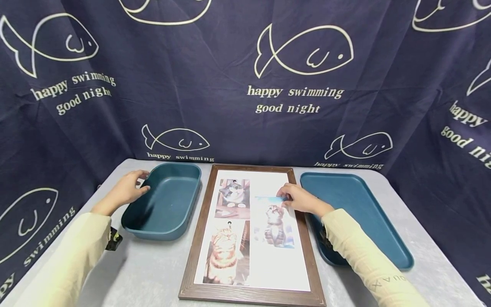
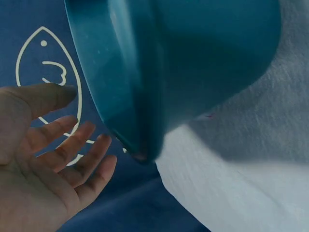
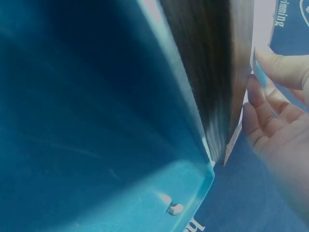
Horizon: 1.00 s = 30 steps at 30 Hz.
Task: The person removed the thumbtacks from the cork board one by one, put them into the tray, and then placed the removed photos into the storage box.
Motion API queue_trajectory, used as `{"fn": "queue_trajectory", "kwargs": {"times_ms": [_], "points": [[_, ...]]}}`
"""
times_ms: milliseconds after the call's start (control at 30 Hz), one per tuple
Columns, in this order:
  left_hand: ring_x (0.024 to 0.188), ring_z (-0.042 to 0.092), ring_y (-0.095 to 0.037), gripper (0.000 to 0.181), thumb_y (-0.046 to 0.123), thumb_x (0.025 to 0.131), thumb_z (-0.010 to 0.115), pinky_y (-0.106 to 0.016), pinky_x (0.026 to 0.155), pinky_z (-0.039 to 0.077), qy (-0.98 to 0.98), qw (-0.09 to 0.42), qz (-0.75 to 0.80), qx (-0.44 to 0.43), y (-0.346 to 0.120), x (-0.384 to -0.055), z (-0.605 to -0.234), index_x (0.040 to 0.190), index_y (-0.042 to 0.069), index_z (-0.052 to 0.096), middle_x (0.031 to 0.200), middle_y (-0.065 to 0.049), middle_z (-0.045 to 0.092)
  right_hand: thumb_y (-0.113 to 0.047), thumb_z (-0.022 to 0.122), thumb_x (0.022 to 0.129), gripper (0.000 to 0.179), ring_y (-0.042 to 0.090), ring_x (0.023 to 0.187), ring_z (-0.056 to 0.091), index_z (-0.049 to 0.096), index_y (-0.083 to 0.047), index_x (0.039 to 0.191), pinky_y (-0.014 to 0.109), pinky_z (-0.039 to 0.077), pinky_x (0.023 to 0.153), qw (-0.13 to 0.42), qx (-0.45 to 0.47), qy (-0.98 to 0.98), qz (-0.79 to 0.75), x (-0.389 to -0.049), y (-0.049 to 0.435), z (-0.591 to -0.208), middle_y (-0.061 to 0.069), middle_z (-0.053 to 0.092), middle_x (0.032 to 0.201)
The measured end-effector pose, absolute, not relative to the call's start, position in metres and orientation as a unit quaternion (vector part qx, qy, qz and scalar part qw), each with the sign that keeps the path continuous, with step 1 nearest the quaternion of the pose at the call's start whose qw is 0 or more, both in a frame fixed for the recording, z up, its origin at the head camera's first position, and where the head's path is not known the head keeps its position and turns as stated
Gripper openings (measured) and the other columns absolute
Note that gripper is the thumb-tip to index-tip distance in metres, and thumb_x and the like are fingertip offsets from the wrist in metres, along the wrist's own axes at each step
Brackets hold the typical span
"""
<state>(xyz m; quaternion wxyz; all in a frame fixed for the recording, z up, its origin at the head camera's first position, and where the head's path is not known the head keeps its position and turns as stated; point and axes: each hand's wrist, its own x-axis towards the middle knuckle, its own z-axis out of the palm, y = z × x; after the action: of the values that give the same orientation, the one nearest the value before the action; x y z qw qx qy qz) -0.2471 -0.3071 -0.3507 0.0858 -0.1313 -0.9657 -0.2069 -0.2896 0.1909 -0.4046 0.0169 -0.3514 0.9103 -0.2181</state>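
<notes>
A wood-framed white board [image 1: 280, 270] lies on the table. Two cat pictures, a grey-and-white cat [image 1: 234, 194] above an orange cat [image 1: 224, 256], are on its left half, each with a small dark pin at the top. On the right half is a kitten picture [image 1: 275, 228] with a pale blue background. My right hand [image 1: 301, 198] pinches this picture near its upper right corner; its blue edge shows between thumb and fingers in the right wrist view. My left hand [image 1: 128, 189], fingers loosely spread, is at the left rim of a deep teal bin [image 1: 168, 200].
A shallow teal tray [image 1: 368, 213] stands right of the board, under my right forearm. Inside it is a small round shiny thing [image 3: 175, 209]. A dark blue curtain [image 1: 230, 85] with fish drawings hangs behind the grey table [image 1: 153, 273].
</notes>
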Motion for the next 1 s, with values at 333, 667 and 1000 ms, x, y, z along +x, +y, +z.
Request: {"fn": "queue_trajectory", "kwargs": {"times_ms": [333,667,1000], "points": [[0.083,0.061,-0.047,0.042,0.003,0.078,0.060,-0.052,0.074,0.048,-0.969,0.064,-0.210,-0.109,-0.321,-0.245,-0.357,0.111,-0.018,0.047,0.101,-0.037,0.056,-0.005,0.067,0.080,0.022,0.013,0.071,0.048,0.064,-0.004,0.101,0.026,0.042,0.064,0.026,-0.350,0.910,-0.219,-0.288,0.192,-0.403,0.005,0.058,0.088],[0.090,0.058,-0.046,0.035,0.004,0.081,0.058,-0.053,0.079,0.044,-0.970,0.030,-0.224,-0.091,-0.329,-0.244,-0.363,0.109,-0.016,0.050,0.097,-0.032,0.062,-0.004,0.067,0.079,0.022,0.013,0.070,0.048,0.063,-0.003,0.101,0.025,0.042,0.064,0.029,-0.353,0.907,-0.227,-0.289,0.192,-0.402,0.006,0.059,0.087],[0.095,0.058,-0.034,0.040,0.006,0.091,0.046,-0.040,0.072,0.052,-0.937,-0.085,-0.335,-0.043,-0.333,-0.243,-0.361,0.124,-0.016,0.038,0.115,-0.039,0.047,-0.006,0.066,0.082,0.025,0.011,0.061,0.042,0.061,-0.004,0.106,0.024,0.038,0.059,0.039,-0.330,0.901,-0.277,-0.294,0.201,-0.402,0.008,0.057,0.089]]}}
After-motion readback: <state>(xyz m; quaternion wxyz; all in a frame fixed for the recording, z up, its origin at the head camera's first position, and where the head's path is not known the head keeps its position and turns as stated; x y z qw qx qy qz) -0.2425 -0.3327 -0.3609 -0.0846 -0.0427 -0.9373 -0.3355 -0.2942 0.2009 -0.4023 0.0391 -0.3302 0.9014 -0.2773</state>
